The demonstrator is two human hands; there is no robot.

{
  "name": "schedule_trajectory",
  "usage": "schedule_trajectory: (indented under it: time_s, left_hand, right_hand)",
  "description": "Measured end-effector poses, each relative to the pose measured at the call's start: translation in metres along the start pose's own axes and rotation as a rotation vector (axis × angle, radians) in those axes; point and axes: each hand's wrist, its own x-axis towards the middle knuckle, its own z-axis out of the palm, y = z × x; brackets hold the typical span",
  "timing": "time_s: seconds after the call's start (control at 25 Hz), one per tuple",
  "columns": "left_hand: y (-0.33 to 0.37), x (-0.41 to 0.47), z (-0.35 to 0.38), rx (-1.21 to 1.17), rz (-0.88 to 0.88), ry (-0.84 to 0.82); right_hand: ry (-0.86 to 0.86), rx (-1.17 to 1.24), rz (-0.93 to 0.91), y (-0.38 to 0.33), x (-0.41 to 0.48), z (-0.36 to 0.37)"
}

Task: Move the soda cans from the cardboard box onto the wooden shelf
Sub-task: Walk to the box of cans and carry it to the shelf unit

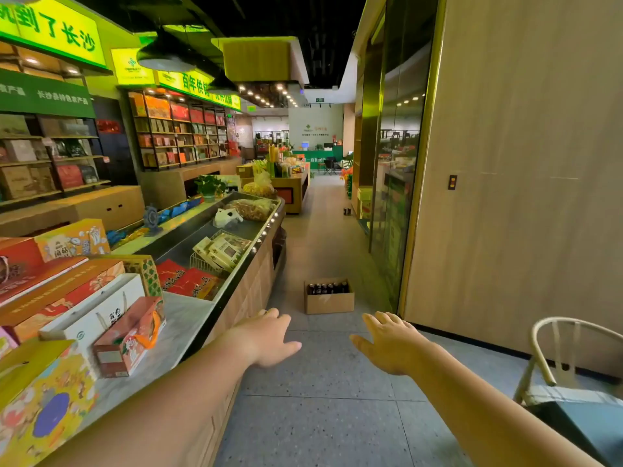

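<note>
A small open cardboard box stands on the aisle floor ahead of me, with several dark soda cans upright inside it. Both of my arms stretch forward, palms down, above the floor. My left hand is open with fingers spread, well short of the box and to its left. My right hand is also open and empty, short of the box and to its right. A wooden shelf unit with goods stands farther down the aisle on the right.
A long wooden display counter with gift boxes and packaged food runs along my left. A panelled wall and glass front close the right side. A chair stands at the lower right. Two dark cans sit on the floor far ahead.
</note>
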Motion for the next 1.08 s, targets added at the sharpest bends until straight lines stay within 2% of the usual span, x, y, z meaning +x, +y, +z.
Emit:
schedule_trajectory:
  time_s: [0.28, 0.44, 0.76, 1.08]
  left_hand:
    - [-0.010, 0.105, 0.005, 0.002, 0.001, -0.023]
    - [-0.040, 0.210, 0.005, 0.002, 0.022, -0.005]
    - [-0.102, 0.434, -0.025, 0.009, 0.004, -0.071]
    - [-0.114, 0.682, -0.037, 0.042, -0.024, -0.092]
  right_hand:
    - [0.000, -0.047, 0.016, 0.045, 0.101, 0.005]
    - [0.008, -0.078, 0.034, 0.059, 0.201, 0.003]
    - [-0.001, -0.028, 0.054, 0.084, 0.407, -0.029]
    - [-0.005, -0.011, 0.058, 0.169, 0.645, -0.042]
